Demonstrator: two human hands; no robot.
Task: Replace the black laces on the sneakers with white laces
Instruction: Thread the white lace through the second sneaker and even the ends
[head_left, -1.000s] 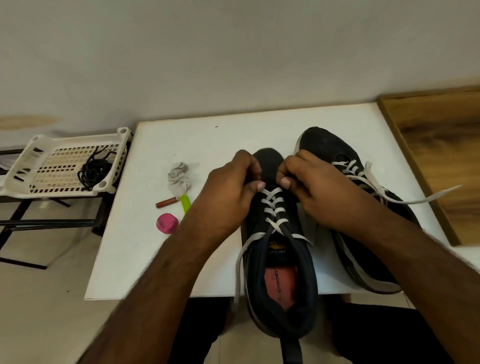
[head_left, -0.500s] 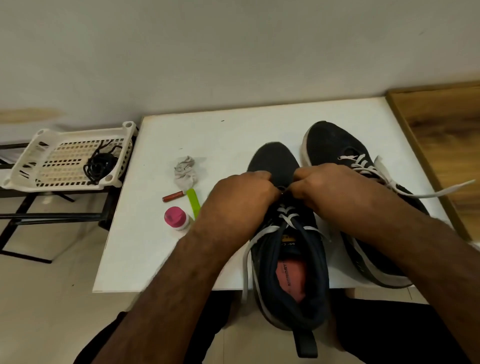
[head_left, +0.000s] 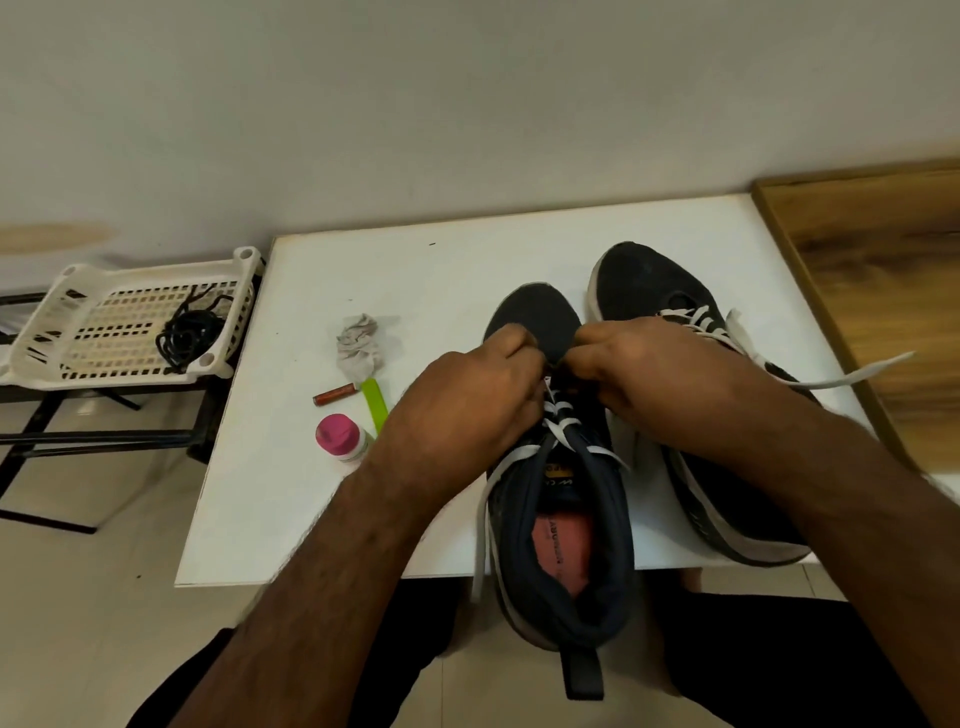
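Two black sneakers stand on the white table (head_left: 441, 270), toes away from me. The near sneaker (head_left: 563, 561) overhangs the table's front edge and carries a white lace (head_left: 558, 426) criss-crossed over its tongue. My left hand (head_left: 467, 405) and my right hand (head_left: 639, 364) meet over its lower eyelets, fingers curled and pinching the lace there; the fingertips are hidden. One loose lace end (head_left: 483, 525) hangs down the shoe's left side. The far sneaker (head_left: 654, 286) on the right has a white lace (head_left: 841, 376) trailing to the right.
A white plastic basket (head_left: 78, 317) on a black rack left of the table holds a bundle of black laces (head_left: 189, 332). On the table's left part lie a crumpled grey cloth (head_left: 358, 345), a small brown tube (head_left: 335, 395), a green strip (head_left: 375, 402) and a pink-capped bottle (head_left: 340, 436). A wooden surface (head_left: 878, 270) borders the right.
Both hands have moved closer together over the near sneaker's lacing, covering more of its crossings. The view has shifted slightly.
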